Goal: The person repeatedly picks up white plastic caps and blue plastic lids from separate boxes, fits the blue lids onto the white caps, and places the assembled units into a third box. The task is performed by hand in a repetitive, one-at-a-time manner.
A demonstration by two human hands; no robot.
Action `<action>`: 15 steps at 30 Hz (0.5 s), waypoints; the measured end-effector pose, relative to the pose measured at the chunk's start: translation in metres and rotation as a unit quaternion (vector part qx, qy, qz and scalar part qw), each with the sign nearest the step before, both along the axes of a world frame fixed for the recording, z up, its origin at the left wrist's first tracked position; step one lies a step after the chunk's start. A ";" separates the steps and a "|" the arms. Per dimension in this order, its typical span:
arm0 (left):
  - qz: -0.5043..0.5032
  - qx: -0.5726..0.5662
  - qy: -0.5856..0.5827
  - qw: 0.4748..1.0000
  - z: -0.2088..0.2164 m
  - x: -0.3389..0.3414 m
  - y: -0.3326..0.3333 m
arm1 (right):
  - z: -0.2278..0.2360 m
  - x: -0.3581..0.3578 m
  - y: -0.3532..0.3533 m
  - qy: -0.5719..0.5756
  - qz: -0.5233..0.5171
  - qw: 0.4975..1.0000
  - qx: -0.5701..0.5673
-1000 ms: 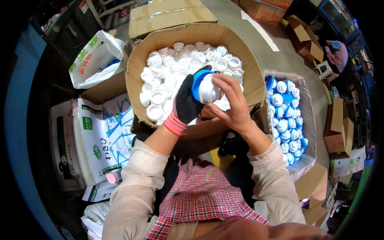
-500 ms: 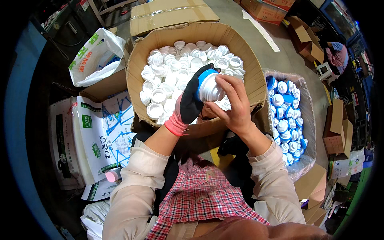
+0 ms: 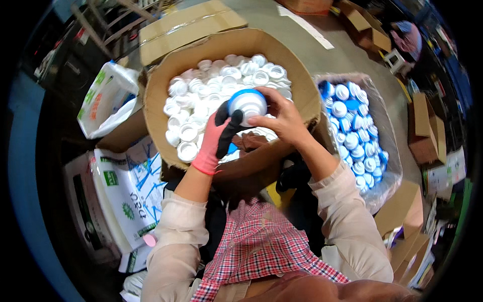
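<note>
Over the near part of a large open cardboard box (image 3: 308, 83), both hands hold a round plastic cap (image 3: 250, 103) with a stepped white body and a blue rim. My left hand (image 3: 217, 133), in a pink glove with black fingers, grips its left and lower side. The bare fingers of my right hand (image 3: 286, 117) close round its right side, thumb near the white steps. Below the hands, the box holds a heap of white ring-shaped plastic parts (image 3: 187, 132). A crumpled brown piece (image 3: 251, 142) and a bit of blue lie by its near wall.
On the right stands a plastic-lined box (image 3: 394, 166) of blue-and-white caps. At left are a white plastic bag (image 3: 95, 118) and a printed white sack (image 3: 118, 199) with thin blue plastic pieces on it. A closed carton (image 3: 193, 27) sits behind; a person (image 3: 408, 38) is far right.
Both hands have moved slightly left with the cap and turned it, so its white stepped face now points up toward me. The view has shifted a little.
</note>
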State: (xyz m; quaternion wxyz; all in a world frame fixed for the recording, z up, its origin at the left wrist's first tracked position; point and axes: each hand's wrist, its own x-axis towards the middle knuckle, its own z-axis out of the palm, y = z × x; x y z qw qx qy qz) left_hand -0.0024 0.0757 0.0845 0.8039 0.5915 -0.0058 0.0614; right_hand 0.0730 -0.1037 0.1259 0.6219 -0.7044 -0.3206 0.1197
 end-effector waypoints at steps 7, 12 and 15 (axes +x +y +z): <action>0.004 0.155 -0.032 0.987 -0.044 0.007 0.011 | -0.008 0.004 -0.012 0.006 0.020 1.000 0.020; -0.064 0.030 -0.030 0.997 -0.010 0.011 -0.017 | -0.018 0.014 -0.133 0.018 -0.166 0.986 -0.016; -0.083 0.061 -0.053 0.993 -0.022 0.015 -0.007 | -0.055 0.026 -0.278 0.056 -0.410 0.902 -0.126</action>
